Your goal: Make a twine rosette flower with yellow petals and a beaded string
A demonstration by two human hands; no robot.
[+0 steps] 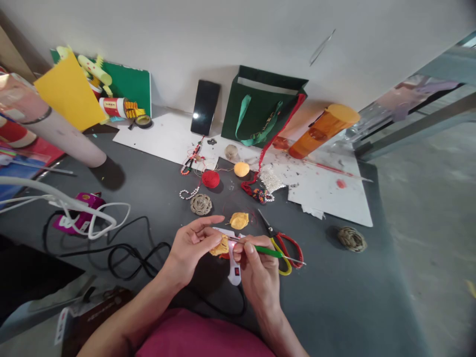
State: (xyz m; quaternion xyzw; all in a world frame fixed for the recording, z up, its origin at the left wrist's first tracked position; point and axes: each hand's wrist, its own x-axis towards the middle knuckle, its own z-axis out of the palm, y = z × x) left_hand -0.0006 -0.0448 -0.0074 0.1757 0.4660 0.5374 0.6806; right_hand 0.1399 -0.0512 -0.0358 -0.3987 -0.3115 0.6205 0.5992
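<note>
My left hand (191,245) pinches a small yellow crocheted piece (220,246) between thumb and fingers. My right hand (258,270) grips a green-handled crochet hook (269,252), its metal tip pointing into the yellow piece. Both hands hover above a white glue gun (233,270) lying on the dark grey mat (334,297). Another yellow crocheted piece (239,220) lies just beyond the hands, and scissors with red and yellow handles (282,243) lie to the right.
A red yarn ball (210,178), an orange ball (241,169), a woven rosette (201,204) and beads sit further back. A green bag (262,111), phone (205,107) and orange bottle (322,131) stand by the wall. Cables (126,253) lie left; another rosette (351,239) lies right.
</note>
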